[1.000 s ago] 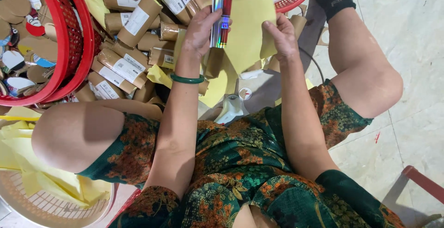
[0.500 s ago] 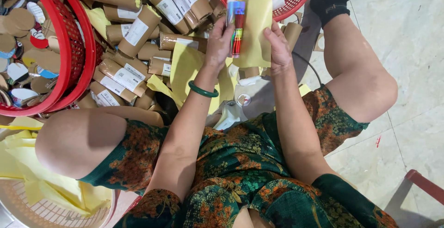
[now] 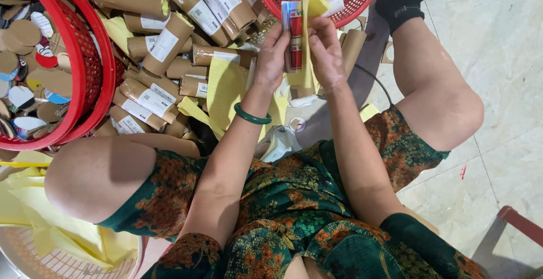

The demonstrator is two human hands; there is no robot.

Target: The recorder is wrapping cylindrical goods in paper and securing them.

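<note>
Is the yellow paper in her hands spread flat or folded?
Folded: the yellow paper bends around a red tube.

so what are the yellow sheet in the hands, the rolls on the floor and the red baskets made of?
Yellow sheet: thin matte paper by the look; it creases and folds between the left hand and right hand.
Rolls: brown kraft-type paper wrap, dull, crinkled at the ends, with white stick-on labels.
Red baskets: probably moulded plastic; uniform glossy mesh and a smooth rim.
</note>
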